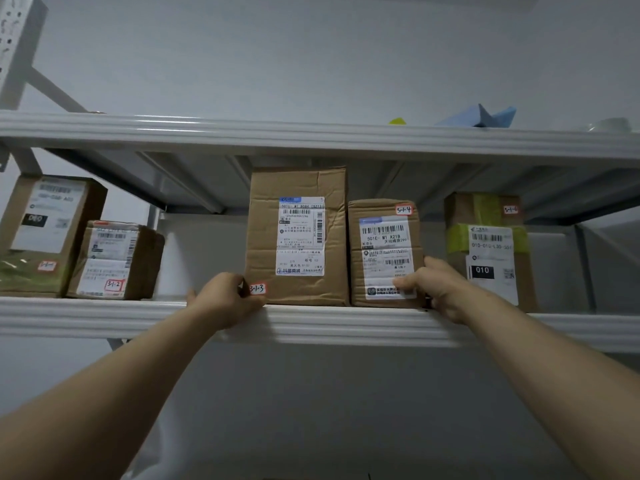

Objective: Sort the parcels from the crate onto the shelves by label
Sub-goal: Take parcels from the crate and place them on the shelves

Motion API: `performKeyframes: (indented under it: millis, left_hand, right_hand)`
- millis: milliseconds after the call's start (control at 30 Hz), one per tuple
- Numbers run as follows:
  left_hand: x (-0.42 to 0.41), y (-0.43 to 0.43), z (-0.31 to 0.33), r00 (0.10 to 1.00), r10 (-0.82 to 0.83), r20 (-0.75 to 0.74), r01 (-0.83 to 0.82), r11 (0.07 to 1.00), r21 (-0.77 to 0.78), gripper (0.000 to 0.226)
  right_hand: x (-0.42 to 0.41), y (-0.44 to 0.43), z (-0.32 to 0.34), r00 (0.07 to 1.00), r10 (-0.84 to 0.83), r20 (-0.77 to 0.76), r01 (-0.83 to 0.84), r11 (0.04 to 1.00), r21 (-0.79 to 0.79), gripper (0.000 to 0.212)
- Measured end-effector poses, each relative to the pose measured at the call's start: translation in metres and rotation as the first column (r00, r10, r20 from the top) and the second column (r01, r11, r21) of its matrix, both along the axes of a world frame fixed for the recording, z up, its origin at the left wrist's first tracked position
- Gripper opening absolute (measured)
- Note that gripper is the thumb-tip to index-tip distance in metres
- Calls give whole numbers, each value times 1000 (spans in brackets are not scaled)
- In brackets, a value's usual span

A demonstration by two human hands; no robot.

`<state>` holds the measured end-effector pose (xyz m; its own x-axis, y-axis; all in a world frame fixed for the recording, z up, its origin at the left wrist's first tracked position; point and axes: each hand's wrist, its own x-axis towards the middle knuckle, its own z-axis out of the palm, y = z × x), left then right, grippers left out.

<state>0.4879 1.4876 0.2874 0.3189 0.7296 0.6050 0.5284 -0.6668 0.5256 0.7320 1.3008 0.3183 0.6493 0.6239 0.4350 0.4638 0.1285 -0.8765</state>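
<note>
Rack across whole view. Mid shelf at hand height, top shelf above with blue scrap on it. Crate not in view.

Five boxes in a row on mid shelf, all upright, labels out. Tall box in centre. Small box touching its right side. Right box beyond a gap, tag looks like 3-1-6, blurred. Far-left box and low box just beside each other, well apart from tall box.

Step, as judged: seating small box in its slot and squaring the centre pair against the shelf front. Placement close to finished for this parcel. Gap on the right probably kept for a 3-1-5. Next move calls for a clean release without tipping either box, a check that fronts sit flush with the rim, then a trip to the crate and a read of the next tag.

Right hand: thumb flat on small box's front label, low right; fingers curled round its right side, gripping.

Left hand: fingers curled at tall box's low left corner, heel over shelf rim. Touching the box, but gripping or only bracing, cannot tell.

3-1-3 tag just beside left fingers. 3-1-4 tag at small box's top right, clear of right hand.
</note>
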Motion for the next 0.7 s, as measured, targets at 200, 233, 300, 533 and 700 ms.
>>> performKeyframes:
  millis: [200, 233, 300, 533, 700]
  left_hand:
    - [6, 13, 2, 999, -36, 30, 37, 999, -15, 23]
    - [6, 12, 3, 999, -34, 33, 35, 999, -16, 23]
    - [5, 8, 4, 999, -26, 31, 27, 1000, -14, 24]
    - [9, -12, -2, 995, 47, 83, -43, 998, -45, 43]
    - [13, -56, -8, 986, 169, 15, -169, 984, 50, 69]
  right_hand:
    - [9, 14, -1, 994, -90, 64, 94, 993, -67, 39]
    - [8, 14, 0, 992, -100, 78, 106, 991, -81, 40]
    - [6, 15, 0, 989, -111, 98, 120, 989, -88, 40]
    - [-10, 5, -11, 964, -177, 199, 199, 975, -101, 67]
    - [-30, -30, -39, 886, -294, 359, 336, 940, -59, 91]
